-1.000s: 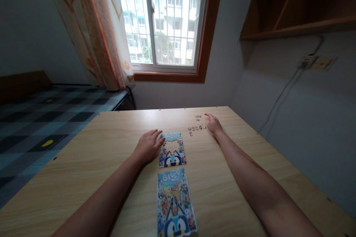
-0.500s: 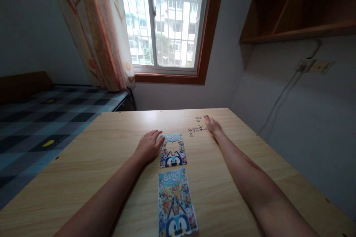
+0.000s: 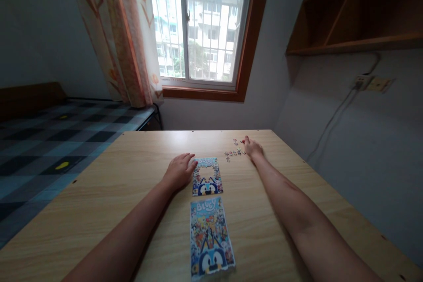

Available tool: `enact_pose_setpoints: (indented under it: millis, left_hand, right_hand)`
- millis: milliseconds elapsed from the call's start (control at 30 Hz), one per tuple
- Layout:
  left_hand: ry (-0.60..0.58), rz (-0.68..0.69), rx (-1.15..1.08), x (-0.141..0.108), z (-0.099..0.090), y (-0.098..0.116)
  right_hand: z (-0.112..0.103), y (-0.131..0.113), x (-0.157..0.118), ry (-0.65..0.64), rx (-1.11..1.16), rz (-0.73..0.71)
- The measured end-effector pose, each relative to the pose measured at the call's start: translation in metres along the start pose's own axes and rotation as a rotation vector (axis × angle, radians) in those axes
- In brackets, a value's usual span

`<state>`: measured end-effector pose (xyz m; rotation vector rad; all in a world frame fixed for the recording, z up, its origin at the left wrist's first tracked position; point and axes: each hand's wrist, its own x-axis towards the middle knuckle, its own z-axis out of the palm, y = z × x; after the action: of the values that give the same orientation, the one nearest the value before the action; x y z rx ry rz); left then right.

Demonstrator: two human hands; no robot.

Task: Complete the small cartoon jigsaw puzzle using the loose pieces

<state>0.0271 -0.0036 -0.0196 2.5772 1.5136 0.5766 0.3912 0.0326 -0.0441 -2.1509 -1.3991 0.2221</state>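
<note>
A partly assembled jigsaw puzzle (image 3: 208, 187) lies on the table, with a gap in its middle that shows bare wood. My left hand (image 3: 180, 171) rests at its left edge, fingers stretched out and touching the border, holding nothing. Farther off to the right, my right hand (image 3: 253, 146) has thumb and fingers pinched at a small puzzle piece (image 3: 242, 142), partly covered by the fingertips. Several loose puzzle pieces (image 3: 231, 153) are scattered just left of that hand. Nearer to me lies a printed picture sheet (image 3: 211, 238) with the same blue dog design and a torn-looking lower edge.
The light wooden table (image 3: 139, 154) reaches toward a barred window (image 3: 205, 31) with a floral curtain (image 3: 122, 31). On the left stands a bed (image 3: 82, 128) with a checked cover. A wooden shelf (image 3: 357, 42) and a wall socket (image 3: 372, 83) are at right.
A piece that lay in the far group is now apart from it, at my right fingertips. My left hand stays by the puzzle's edge. The whole view has shifted slightly.
</note>
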Motion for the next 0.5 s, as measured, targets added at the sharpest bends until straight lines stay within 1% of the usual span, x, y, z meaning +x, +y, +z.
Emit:
enact_pose_setpoints:
  millis: [100,200,400,500]
  left_hand:
    - [0.006,0.003,-0.005,0.001,0.003,-0.002]
    - [0.022,0.008,-0.018,0.001,0.005,-0.003]
    - [0.023,0.004,-0.022,0.001,0.003,-0.001]
    - [0.013,0.004,-0.016,0.001,0.002,0.000]
  right_hand:
    - [-0.005,0.005,-0.002,0.065,-0.005,0.041]
    - [-0.008,0.007,-0.004,0.102,-0.012,0.049]
    - [-0.007,0.007,-0.009,0.082,-0.085,-0.017]
    - [-0.011,0.007,-0.013,0.068,-0.117,-0.048]
